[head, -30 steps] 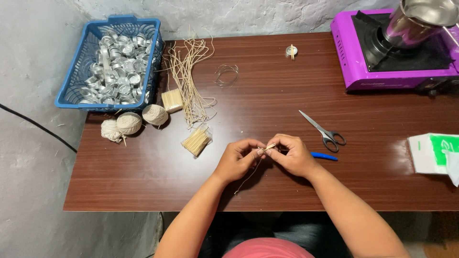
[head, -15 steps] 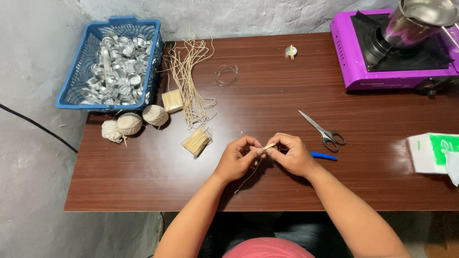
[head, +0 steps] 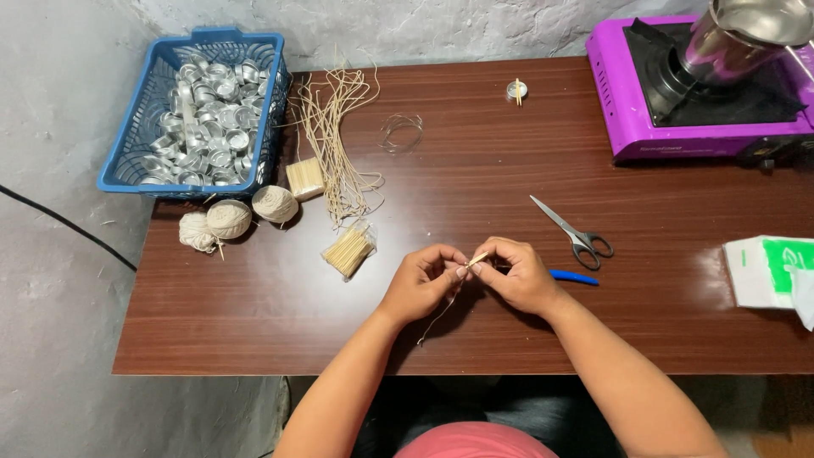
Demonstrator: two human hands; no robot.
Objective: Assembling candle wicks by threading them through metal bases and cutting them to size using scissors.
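There is one view only, from the camera on my head, looking steeply down over the dark brown wooden worktop point(head: 254, 314). It faces away from my body toward the rough grey wall beyond the worktop's far edge. It sits fairly near: almost the whole worktop fits, its right end cut off by the frame. My forearms come in from the bottom edge, below the worktop's near edge, and my left hand point(head: 421, 282) and right hand point(head: 519, 273) meet over its middle.
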